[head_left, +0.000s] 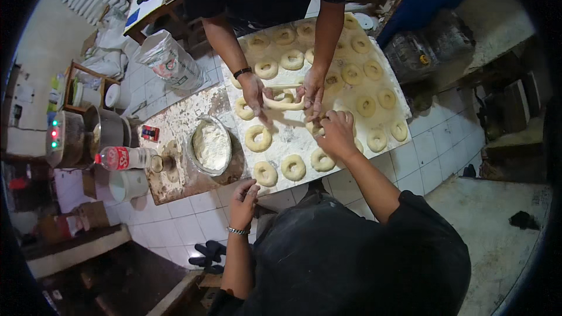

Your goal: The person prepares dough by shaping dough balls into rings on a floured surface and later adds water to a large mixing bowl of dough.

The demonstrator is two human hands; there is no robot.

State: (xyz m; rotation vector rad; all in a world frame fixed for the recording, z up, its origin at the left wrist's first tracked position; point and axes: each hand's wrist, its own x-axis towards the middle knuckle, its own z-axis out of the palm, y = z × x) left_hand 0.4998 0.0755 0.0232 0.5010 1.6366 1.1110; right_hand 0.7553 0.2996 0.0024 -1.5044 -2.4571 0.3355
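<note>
My right hand [338, 134] reaches over the floured board [287, 155], its fingers closed on a raw dough ring [315, 127] that they partly cover. At the board's near left edge hovers my left hand [242, 203], fingers curled together, with nothing visible in them. Closest to it on the board lies another dough ring [265, 174]. Across from me, a co-worker's two hands [253, 90] hold a stretched dough loop [284, 104] above the board. Several pale dough rings lie in rows around all these hands.
Left of the board, a bowl [211, 147] of flour stands on a worn wooden surface [175, 181]. A plastic bottle with a red label [123, 158] lies beside a metal pot [104, 129]. A white sack [172, 61] stands farther back. Black sandals [208, 254] rest on the tiled floor.
</note>
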